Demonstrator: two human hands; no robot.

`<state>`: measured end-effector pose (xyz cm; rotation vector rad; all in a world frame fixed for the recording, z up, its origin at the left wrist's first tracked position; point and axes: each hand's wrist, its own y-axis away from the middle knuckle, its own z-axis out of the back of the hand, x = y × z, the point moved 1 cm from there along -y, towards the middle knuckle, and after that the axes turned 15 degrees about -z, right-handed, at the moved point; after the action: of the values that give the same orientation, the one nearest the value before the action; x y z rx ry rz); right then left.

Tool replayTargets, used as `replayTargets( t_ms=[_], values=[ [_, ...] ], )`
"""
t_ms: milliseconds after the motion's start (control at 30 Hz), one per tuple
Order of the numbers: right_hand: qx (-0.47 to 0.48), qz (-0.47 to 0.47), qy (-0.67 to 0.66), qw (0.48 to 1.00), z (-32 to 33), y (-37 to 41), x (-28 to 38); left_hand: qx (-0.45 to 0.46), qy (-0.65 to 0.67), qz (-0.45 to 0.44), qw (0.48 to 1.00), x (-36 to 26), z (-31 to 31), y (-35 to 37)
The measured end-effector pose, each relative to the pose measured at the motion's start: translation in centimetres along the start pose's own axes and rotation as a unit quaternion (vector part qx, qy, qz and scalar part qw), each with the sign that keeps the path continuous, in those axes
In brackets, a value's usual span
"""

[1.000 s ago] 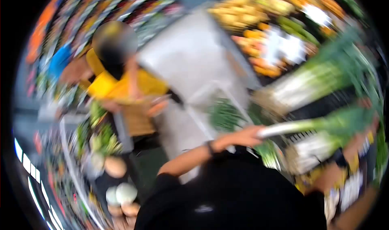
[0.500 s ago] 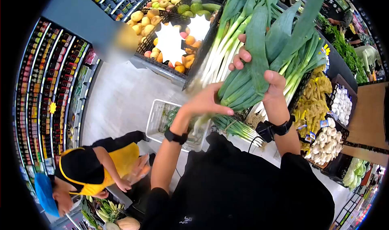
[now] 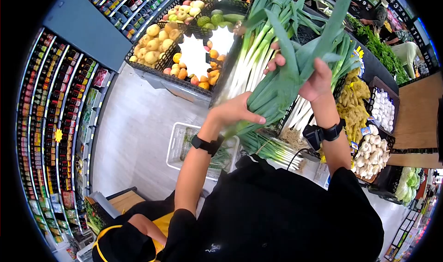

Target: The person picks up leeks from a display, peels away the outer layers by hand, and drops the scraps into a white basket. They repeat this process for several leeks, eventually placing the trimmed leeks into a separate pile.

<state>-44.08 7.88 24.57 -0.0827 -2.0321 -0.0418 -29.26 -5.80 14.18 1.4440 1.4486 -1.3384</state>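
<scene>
A bunch of leeks [image 3: 277,93] with broad green leaves is held up in front of me. My left hand [image 3: 235,110] is closed round its lower left part, thumb across the front. My right hand [image 3: 316,83] grips the leaves higher up, its fingertips showing on their far side. The bunch's lower end is blurred and partly covered by my left hand. Behind it lie more leeks [image 3: 251,61] with long white stalks on the stand. Below, a bundle of thinner green onions [image 3: 272,149] lies near the stand's edge.
A white plastic basket [image 3: 174,144] with green scraps stands on the floor, lower left. Crates of potatoes [image 3: 154,45] and fruit are beyond it. Ginger [image 3: 353,98], garlic [image 3: 383,110] and mushrooms [image 3: 371,156] lie at right. A person in black and yellow [image 3: 124,243] is close at lower left.
The leek bunch has tilted, and its leaves have shifted and spread between my hands. My right hand has moved slightly right. The person at lower left has moved lower and nearer me.
</scene>
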Motion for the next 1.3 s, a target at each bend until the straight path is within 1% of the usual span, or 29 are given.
replayTargets(
  t_ms=[100,133,200,233,267,300,333,367,400,467,533,600,633,667,733,767,800,833,867,900,933,967,1000,1033,1067,1133,1167,1233,1300],
  values=[
    [0.039,0.035,-0.053,0.997,-0.4,-0.6,0.2,0.014,0.001,0.024,1.000,-1.3,0.6,0.7],
    [0.044,0.034,-0.053,0.997,-0.2,-0.9,-0.1,0.020,-0.019,0.032,0.999,-1.3,1.0,1.0],
    [0.070,0.069,-0.153,0.983,0.1,-1.4,-0.7,0.023,-0.039,0.043,0.998,-1.2,1.7,1.8],
    [0.099,0.087,-0.159,0.978,-0.1,-1.5,-0.4,0.044,-0.065,0.048,0.996,-1.1,2.1,2.3],
    [0.101,0.085,-0.161,0.978,0.9,-2.0,-0.2,0.065,-0.090,0.052,0.992,-0.8,2.4,2.7],
    [0.221,0.115,-0.189,0.950,2.7,-2.9,0.3,0.060,-0.088,0.055,0.993,-0.3,2.7,3.4],
    [0.339,0.145,-0.216,0.904,4.3,-3.5,0.7,0.065,-0.067,0.063,0.994,0.2,3.0,4.3],
    [0.364,0.121,-0.203,0.901,4.9,-3.6,1.2,0.069,-0.043,0.074,0.994,0.7,3.1,5.2],
    [0.363,0.120,-0.214,0.899,4.8,-3.3,1.3,0.063,-0.038,0.082,0.994,0.5,2.9,5.7],
    [0.376,0.146,-0.126,0.907,4.7,-3.0,1.8,0.049,-0.008,0.110,0.993,-0.4,2.8,6.1],
    [0.372,0.164,-0.152,0.901,6.7,-2.3,2.5,0.027,-0.009,0.101,0.995,0.1,3.2,6.8],
    [0.296,0.201,-0.195,0.913,9.3,-0.7,3.2,-0.001,-0.075,0.115,0.990,-0.4,3.4,7.6],
    [0.152,0.222,-0.190,0.944,11.1,0.9,3.3,-0.026,-0.104,0.099,0.989,0.0,3.7,8.3],
    [0.005,0.236,-0.179,0.955,12.6,2.7,3.4,-0.029,-0.106,0.103,0.989,-0.4,4.0,8.8],
    [-0.208,0.190,-0.176,0.943,14.9,6.3,4.8,-0.030,-0.198,0.182,0.963,-1.1,4.3,9.8],
    [-0.380,0.197,-0.169,0.888,16.2,8.1,5.1,-0.037,-0.195,0.183,0.963,-1.5,3.9,10.1],
    [-0.539,0.197,-0.155,0.804,17.3,9.9,5.2,-0.051,-0.223,0.172,0.958,-2.3,3.5,10.2],
    [-0.574,0.281,-0.012,0.769,18.2,11.5,5.1,-0.065,-0.251,0.162,0.952,-3.1,3.2,10.3],
    [-0.589,0.358,0.129,0.713,18.3,12.6,4.6,-0.073,-0.250,0.166,0.951,-3.7,2.9,10.1],
    [-0.545,0.390,0.229,0.706,13.9,11.7,4.2,-0.082,-0.271,0.174,0.943,-4.2,2.5,9.9],
    [-0.498,0.415,0.324,0.689,7.2,9.6,3.1,-0.087,-0.291,0.184,0.935,-4.3,2.0,9.8],
    [-0.431,0.438,0.431,0.661,1.8,7.9,1.1,-0.084,-0.288,0.194,0.934,-4.2,1.8,9.8],
    [-0.264,0.351,0.572,0.693,-3.0,6.2,0.0,-0.091,-0.288,0.196,0.933,-4.0,1.8,9.6],
    [-0.082,0.246,0.679,0.687,-6.7,4.7,-0.8,-0.097,-0.290,0.197,0.932,-3.8,1.8,9.5],
    [-0.071,0.246,0.693,0.674,-8.4,3.6,-3.3,-0.088,-0.289,0.203,0.932,-3.6,1.7,9.6],
    [-0.010,0.242,0.731,0.638,-6.7,1.9,-8.8,-0.085,-0.293,0.209,0.929,-3.3,2.1,10.1],
    [-0.012,0.243,0.732,0.636,-5.5,1.1,-9.7,-0.083,-0.294,0.208,0.929,-3.4,2.2,10.4],
    [0.025,0.141,0.788,0.599,-3.9,0.3,-10.7,-0.066,-0.307,0.234,0.920,-3.3,2.3,11.3],
    [0.021,0.131,0.790,0.598,-3.8,0.3,-11.0,-0.072,-0.280,0.253,0.923,-2.5,3.1,12.8]
  ],
)
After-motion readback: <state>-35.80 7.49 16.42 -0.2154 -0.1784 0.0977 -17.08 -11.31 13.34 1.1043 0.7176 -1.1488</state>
